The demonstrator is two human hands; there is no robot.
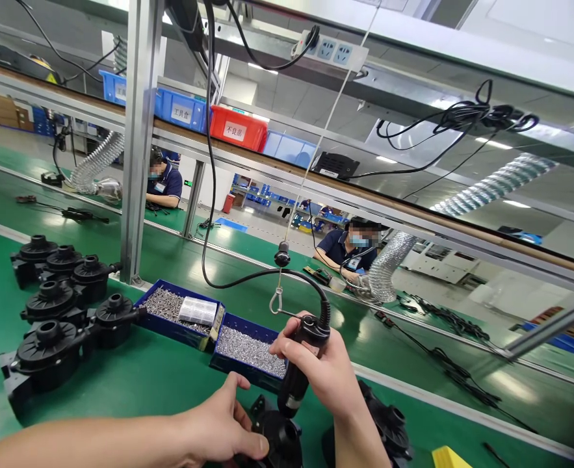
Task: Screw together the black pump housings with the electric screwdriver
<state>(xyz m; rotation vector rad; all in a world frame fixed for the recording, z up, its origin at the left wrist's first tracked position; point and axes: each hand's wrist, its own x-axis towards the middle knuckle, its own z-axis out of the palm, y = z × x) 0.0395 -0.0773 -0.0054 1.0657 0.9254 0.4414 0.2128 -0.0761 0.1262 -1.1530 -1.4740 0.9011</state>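
Note:
My right hand (323, 370) is wrapped round a black electric screwdriver (300, 367), held upright with its tip down on a black plastic pump housing (279, 435). The tool hangs from a cord and hook (276, 301), and a black cable loops up from its top. My left hand (223, 426) rests on the housing's left side, fingers curled over it with the thumb along the edge. Another black housing (389, 422) lies just right of my right wrist.
Two blue trays of small silver screws (250, 351) (177, 309) stand beyond my hands. Several black pump housings (57, 305) cluster at the left. An aluminium post (138, 140) rises behind them. Two seated people work across the green conveyor (247, 244).

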